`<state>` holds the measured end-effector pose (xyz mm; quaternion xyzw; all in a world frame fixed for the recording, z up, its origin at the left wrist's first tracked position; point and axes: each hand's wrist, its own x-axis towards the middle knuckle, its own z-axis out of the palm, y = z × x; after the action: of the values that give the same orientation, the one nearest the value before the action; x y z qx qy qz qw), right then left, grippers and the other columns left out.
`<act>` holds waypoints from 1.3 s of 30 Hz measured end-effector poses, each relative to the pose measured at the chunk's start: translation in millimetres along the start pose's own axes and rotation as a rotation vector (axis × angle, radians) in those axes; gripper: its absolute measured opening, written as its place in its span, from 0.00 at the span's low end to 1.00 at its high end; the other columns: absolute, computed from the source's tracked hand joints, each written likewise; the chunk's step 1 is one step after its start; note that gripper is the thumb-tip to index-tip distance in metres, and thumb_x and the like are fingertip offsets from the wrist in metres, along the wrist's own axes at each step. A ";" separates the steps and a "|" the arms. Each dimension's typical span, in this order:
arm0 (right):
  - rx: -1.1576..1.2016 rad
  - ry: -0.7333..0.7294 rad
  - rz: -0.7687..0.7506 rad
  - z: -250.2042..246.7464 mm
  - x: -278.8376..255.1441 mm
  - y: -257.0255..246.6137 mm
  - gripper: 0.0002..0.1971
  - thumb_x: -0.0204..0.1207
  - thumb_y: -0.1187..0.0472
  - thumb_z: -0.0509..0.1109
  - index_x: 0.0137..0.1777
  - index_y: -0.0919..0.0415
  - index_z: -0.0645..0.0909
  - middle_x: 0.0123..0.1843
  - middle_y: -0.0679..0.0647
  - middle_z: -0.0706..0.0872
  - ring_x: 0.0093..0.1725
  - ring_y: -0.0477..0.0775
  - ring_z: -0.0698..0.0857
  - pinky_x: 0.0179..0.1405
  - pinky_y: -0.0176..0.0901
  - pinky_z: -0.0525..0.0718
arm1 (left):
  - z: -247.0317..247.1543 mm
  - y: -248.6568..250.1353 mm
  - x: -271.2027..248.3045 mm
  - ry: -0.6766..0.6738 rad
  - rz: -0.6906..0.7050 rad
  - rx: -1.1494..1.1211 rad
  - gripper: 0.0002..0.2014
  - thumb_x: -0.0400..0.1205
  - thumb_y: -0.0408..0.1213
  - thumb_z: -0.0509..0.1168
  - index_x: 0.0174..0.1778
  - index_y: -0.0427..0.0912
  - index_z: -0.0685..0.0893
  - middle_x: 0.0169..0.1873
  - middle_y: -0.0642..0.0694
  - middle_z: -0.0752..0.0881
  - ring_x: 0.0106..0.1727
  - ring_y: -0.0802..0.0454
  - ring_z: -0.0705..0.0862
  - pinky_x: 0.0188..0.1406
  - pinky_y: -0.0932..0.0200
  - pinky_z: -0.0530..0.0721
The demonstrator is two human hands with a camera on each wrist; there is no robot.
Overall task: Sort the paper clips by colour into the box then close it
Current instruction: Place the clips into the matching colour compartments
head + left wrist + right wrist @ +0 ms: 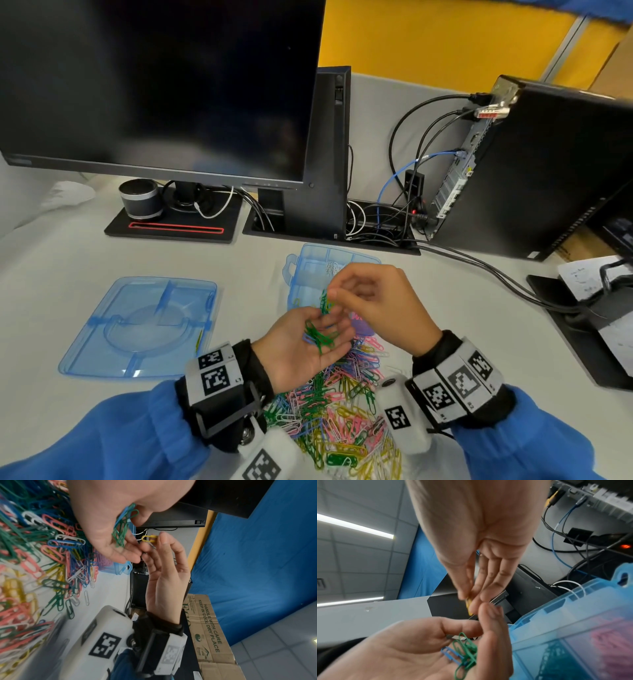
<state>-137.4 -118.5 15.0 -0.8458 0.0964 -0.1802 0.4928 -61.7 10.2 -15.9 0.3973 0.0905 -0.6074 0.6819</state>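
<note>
My left hand (pixel 322 332) is palm up above the pile, its fingers curled round a small bunch of green paper clips (pixel 320 335) with one blue clip (pixel 449 655) among them. Just above it, my right hand (pixel 335 294) pinches a yellow paper clip (pixel 150 538) between thumb and fingertips. The open blue compartment box (pixel 310 255) stands right behind both hands, with white clips (pixel 330 268) in a far compartment and pink ones (pixel 607 639) in a nearer one. The mixed pile of paper clips (pixel 342 411) lies on the table between my wrists.
The box's blue lid (pixel 137 325) lies flat to the left. A monitor (pixel 154 85) on its stand base (pixel 171 228), a small speaker (pixel 140 198), a cable tray (pixel 376 226) and a computer tower (pixel 548 164) line the back. Papers (pixel 589 277) sit at the right edge.
</note>
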 end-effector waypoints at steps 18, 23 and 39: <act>-0.409 -0.236 -0.102 -0.8 -6.7 -3.4 0.11 0.65 0.51 0.82 0.45 0.54 0.89 0.40 0.46 0.85 0.38 0.46 0.83 0.39 0.29 0.79 | 2.8 6.6 -6.5 -0.244 0.086 -0.186 0.29 0.84 0.55 0.50 0.61 0.33 0.81 0.51 0.35 0.84 0.46 0.41 0.87 0.44 0.52 0.89; -0.440 -0.248 -0.124 0.6 -4.5 0.1 0.12 0.68 0.58 0.81 0.51 0.57 0.89 0.41 0.48 0.85 0.39 0.43 0.81 0.39 0.26 0.76 | 4.4 9.6 -8.5 -0.316 0.045 -0.274 0.28 0.80 0.53 0.56 0.55 0.28 0.82 0.46 0.36 0.83 0.45 0.41 0.85 0.40 0.54 0.89; -0.145 -0.103 -0.001 -26.1 8.2 13.3 0.08 0.77 0.64 0.73 0.54 0.55 0.89 0.49 0.48 0.91 0.51 0.44 0.88 0.52 0.45 0.88 | 11.4 47.8 2.4 -0.205 0.139 0.027 0.24 0.79 0.20 0.42 0.68 0.24 0.73 0.61 0.29 0.83 0.60 0.39 0.83 0.60 0.49 0.85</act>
<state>-140.1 -148.8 16.8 -0.8874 0.0834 -0.1290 0.4345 -22.3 -1.6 10.8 0.3475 -0.0158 -0.5975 0.7225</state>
